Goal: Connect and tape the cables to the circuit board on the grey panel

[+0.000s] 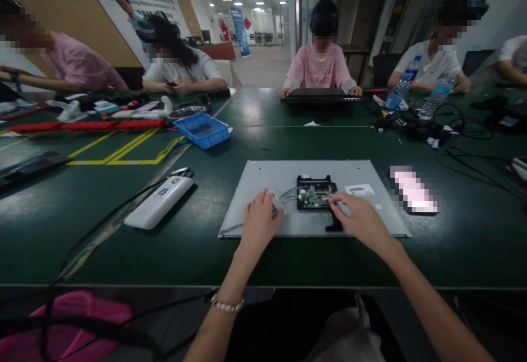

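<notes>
A grey flat panel [263, 173] lies on the green table, with a black frame [315, 181] holding a green circuit board [312, 198] near its middle. Thin grey cables run leftward from the board. My left hand [261, 214] is over the left part of the panel, its fingers closed on a small whitish piece [275, 202] beside the cables. At the board's right edge, my right hand [356, 216] has thumb and fingertips pinched together; whatever is between them is too small to name. A white label [359, 190] is on the panel's right side.
A white power bank [160, 202] with a black cable lies left of the panel, a phone [414, 191] to the right. Farther back are a blue tray [202, 130], bottles [438, 96] and a black monitor [322, 96] by a seated person. A pink basket [82, 323] stands below the table edge.
</notes>
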`<state>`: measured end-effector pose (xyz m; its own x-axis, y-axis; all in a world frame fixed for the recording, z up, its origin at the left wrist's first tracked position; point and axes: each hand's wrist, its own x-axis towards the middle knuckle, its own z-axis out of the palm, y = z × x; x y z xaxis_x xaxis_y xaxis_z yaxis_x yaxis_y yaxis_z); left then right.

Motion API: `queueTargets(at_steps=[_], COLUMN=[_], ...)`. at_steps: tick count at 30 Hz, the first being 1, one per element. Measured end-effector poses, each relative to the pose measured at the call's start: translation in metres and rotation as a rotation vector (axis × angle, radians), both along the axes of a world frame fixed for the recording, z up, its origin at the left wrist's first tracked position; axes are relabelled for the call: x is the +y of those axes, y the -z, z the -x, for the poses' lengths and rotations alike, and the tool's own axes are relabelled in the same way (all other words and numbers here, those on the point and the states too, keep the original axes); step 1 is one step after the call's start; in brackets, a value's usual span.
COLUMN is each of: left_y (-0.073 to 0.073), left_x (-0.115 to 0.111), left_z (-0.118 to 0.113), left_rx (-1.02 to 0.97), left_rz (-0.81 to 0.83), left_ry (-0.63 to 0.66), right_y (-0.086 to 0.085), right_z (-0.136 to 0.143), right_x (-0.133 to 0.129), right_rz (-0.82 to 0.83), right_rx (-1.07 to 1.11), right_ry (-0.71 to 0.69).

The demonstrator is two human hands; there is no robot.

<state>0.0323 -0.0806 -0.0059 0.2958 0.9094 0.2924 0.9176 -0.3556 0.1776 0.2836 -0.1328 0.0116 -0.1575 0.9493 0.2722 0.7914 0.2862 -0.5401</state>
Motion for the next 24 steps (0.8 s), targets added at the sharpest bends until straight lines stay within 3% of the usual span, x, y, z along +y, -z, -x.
queueTargets(at_steps=[2, 5, 9, 16, 24], left_y=[-0.003, -0.009, -0.011, -0.011, -0.036], left_x=[-0.004, -0.011, -0.017, -0.016, -0.007], left_z=[0.001, -0.001, -0.006, -0.011, 0.004], left_rx=[-0.040, -0.043, 0.053, 0.207, 0.171], left_rz=[-0.049, -0.052, -0.006, -0.053, -0.210], left_ry=[0.027, 0.093, 0.125, 0.127, 0.087], right_y=[0.007, 0.016, 0.018, 0.030, 0.032], right_z=[-0.025, -0.046, -0.045, -0.038, -0.059], right_x=[0.011, 0.024, 0.030, 0.031, 0.026], right_rz=[0.016, 0.019, 0.023, -0.062, -0.168], right_rx=[-0.026, -0.115, -0.197, -0.306, -0.427], right_ry=[0.047, 0.008, -0.074, -0.064, 0.138])
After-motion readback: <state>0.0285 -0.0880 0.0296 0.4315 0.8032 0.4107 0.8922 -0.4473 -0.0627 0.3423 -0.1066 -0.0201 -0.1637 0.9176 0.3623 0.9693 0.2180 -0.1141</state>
